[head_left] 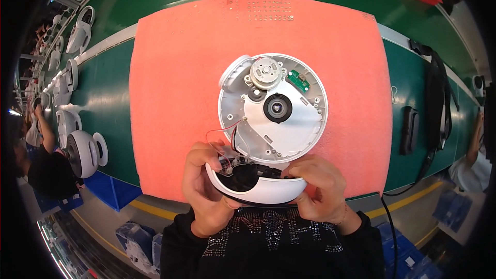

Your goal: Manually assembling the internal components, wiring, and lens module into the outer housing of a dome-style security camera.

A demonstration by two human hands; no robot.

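A white rounded housing (256,190) with a dark hollow inside is gripped at both ends, near the front edge of the pink mat. My left hand (204,186) is closed on its left end, fingers over the rim close to some red wires. At its right end, my right hand (319,183) pinches the rim. Just beyond lies a round white base (310,134), inner side up. It carries a silver motor (266,72), a small green circuit board (298,80) and a black ring-shaped hub (278,108). Thin red wires (219,130) run between base and housing.
The pink foam mat (170,98) covers the green bench, with rows of small metal pieces (270,9) at its far edge. A black case (409,130) and black strap (438,98) lie right. White fan-like units (82,152) line the left. Other people (51,168) work at both sides.
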